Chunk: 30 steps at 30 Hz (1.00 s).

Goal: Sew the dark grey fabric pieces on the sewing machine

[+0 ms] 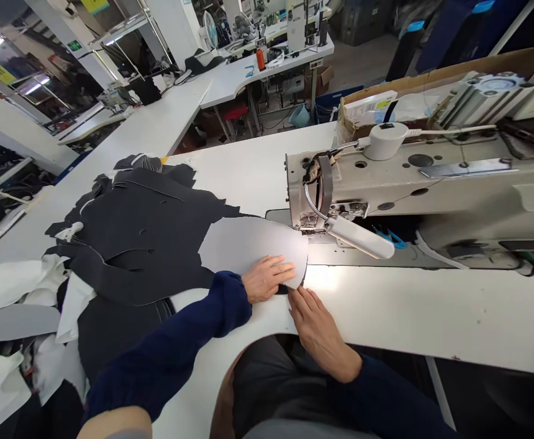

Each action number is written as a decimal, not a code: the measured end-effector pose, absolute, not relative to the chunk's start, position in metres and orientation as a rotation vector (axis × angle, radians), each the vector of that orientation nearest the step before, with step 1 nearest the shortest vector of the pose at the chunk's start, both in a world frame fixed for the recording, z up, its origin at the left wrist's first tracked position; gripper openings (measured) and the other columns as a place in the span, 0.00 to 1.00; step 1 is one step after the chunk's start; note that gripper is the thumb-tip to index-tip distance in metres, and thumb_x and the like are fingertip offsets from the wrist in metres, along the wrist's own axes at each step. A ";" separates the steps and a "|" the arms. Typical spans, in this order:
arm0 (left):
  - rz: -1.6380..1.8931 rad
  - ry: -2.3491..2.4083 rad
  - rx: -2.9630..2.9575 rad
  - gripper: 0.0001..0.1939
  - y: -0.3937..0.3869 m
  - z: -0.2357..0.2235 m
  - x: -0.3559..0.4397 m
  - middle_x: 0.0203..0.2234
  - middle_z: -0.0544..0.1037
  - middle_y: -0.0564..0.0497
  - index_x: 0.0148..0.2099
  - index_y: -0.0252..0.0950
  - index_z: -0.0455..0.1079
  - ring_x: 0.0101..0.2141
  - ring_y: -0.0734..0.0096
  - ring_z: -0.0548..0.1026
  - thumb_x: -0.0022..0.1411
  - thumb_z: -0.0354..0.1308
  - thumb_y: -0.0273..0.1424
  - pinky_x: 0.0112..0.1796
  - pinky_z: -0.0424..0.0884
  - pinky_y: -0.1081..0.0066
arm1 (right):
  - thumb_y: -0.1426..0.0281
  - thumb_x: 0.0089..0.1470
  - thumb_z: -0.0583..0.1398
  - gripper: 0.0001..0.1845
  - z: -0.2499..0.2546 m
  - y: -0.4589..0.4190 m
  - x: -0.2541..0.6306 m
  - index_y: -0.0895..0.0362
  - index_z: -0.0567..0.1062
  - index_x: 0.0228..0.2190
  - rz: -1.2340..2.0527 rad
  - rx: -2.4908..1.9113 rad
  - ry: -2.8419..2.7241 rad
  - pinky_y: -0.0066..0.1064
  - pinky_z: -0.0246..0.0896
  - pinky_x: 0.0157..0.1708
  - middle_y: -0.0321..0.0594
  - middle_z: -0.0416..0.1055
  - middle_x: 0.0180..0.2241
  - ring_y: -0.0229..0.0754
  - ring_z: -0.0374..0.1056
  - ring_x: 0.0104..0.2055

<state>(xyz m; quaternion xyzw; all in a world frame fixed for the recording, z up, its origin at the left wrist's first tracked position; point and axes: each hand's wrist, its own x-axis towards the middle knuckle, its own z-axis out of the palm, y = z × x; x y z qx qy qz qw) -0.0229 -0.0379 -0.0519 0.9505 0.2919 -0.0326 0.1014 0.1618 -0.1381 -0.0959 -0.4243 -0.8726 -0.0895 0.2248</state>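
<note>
The grey piece (241,241) lies at the sewing machine's (399,192) needle end, its left part over black pieces (150,213). The left hand (267,279) rests flat on it, fingers straight; the right hand's (319,329) fingertips meet its near corner, whether pinching I cannot tell. Print on the packet (371,108) is too small to read. White table (413,305) stretches rightward; the frame cuts off the machine.
</note>
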 end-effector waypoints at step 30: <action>0.298 1.083 2.865 0.18 0.006 -0.077 0.010 0.36 0.68 0.47 0.48 0.35 0.70 0.37 0.69 0.63 0.63 0.42 0.20 0.40 0.64 0.71 | 0.74 0.62 0.49 0.14 -0.093 -0.071 0.197 0.64 0.71 0.44 -0.083 -1.126 -2.380 0.47 0.57 0.55 0.53 0.67 0.50 0.50 0.61 0.55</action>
